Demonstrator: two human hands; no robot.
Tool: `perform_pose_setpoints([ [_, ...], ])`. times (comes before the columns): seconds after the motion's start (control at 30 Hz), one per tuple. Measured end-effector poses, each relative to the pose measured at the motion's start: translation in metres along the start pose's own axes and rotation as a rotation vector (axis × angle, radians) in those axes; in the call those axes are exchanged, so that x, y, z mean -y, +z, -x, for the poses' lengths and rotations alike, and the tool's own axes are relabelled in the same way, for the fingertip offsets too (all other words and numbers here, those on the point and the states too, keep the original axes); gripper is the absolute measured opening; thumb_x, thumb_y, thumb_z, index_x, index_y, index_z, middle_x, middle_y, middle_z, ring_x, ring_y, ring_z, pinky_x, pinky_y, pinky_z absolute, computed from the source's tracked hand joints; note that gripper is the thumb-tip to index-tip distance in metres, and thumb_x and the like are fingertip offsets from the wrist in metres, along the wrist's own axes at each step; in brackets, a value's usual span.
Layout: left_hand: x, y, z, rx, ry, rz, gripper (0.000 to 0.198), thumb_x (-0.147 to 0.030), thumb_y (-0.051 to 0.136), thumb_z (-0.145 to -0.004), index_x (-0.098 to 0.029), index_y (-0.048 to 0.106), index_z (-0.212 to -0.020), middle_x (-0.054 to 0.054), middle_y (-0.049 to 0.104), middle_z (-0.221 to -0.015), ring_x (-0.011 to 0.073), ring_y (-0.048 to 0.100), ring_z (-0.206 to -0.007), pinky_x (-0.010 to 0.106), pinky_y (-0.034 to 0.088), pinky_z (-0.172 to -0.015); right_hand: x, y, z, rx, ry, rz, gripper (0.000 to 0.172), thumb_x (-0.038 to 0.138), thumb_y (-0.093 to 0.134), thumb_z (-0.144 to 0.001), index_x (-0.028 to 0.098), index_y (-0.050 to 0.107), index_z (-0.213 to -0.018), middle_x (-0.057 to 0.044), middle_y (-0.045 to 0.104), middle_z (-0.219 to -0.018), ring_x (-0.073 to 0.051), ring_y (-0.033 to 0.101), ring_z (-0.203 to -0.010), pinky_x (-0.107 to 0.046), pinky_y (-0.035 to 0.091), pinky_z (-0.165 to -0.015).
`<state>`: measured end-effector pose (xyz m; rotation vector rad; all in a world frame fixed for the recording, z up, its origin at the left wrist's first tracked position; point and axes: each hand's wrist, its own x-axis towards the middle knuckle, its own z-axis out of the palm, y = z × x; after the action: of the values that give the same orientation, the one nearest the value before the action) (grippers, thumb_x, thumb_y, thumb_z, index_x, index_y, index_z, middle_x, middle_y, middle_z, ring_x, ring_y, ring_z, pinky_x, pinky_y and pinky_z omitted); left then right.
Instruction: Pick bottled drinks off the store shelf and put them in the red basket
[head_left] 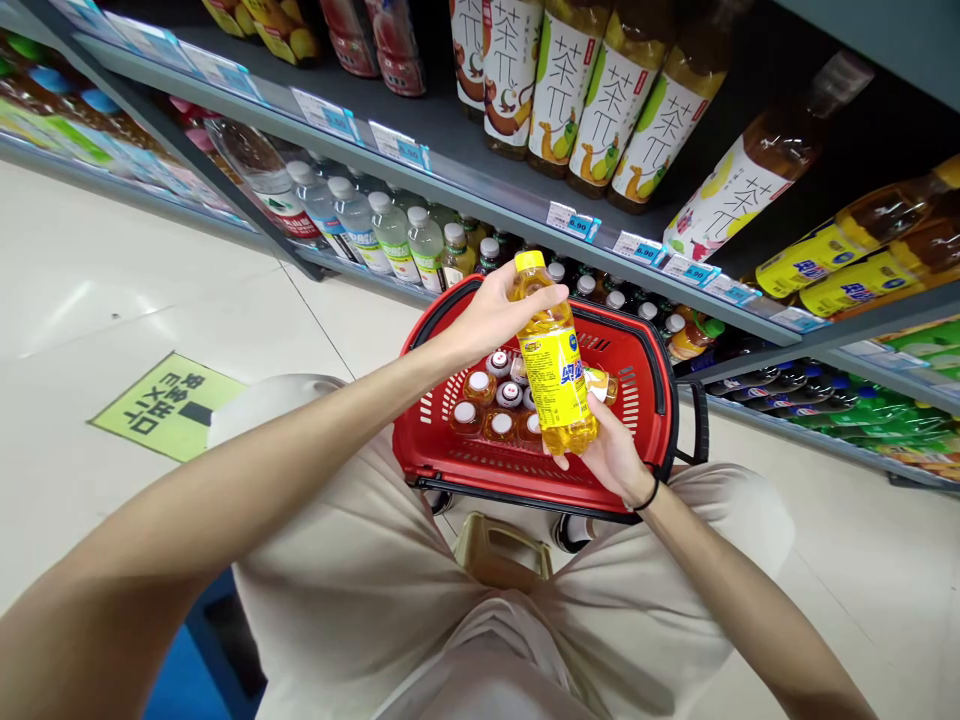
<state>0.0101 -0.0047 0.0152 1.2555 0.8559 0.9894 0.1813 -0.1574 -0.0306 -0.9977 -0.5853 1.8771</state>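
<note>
A yellow bottle with a yellow cap is held above a red basket, its cap end toward the shelves. My left hand grips it near the neck, the thumb across its front. Around the bottle's lower part are the fingers of my right hand, which wears a black band at the wrist. Inside the basket, below the held bottle, stand several bottles with white caps. Another small bottle with an orange and white label lies at their right, partly hidden.
Shelves ahead hold several tea bottles, one leaning tea bottle, and yellow-labelled bottles at the right. Clear bottles fill the lower shelf. A stool is between my legs; a green floor sign lies at left.
</note>
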Motion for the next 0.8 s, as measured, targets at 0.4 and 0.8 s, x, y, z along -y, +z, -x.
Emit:
perform_pose_setpoints([
  [0.4, 0.007, 0.001, 0.001, -0.023, 0.215, -0.046, 0.057, -0.063, 0.083, -0.075, -0.017, 0.061, -0.102, 0.006, 0.071, -0.1, 0.0183, 0.068, -0.092, 0.032, 0.056, -0.085, 0.008, -0.002, -0.004, -0.017, -0.008, 0.061, 0.056, 0.066, 0.058, -0.091, 0.017, 0.067, -0.118, -0.01, 0.077, -0.091, -0.027, 0.072, -0.076, -0.03, 0.051, -0.046],
  [0.8, 0.001, 0.028, 0.016, -0.108, 0.17, -0.438, 0.042, -0.055, 0.08, -0.079, -0.017, 0.063, -0.088, 0.004, 0.066, -0.08, 0.0197, 0.062, -0.078, 0.034, 0.051, -0.078, 0.045, -0.041, 0.014, -0.207, -0.177, 1.08, 0.041, 0.049, 0.043, -0.106, 0.02, 0.07, -0.113, -0.009, 0.074, -0.12, -0.028, 0.065, -0.117, -0.041, 0.046, -0.107],
])
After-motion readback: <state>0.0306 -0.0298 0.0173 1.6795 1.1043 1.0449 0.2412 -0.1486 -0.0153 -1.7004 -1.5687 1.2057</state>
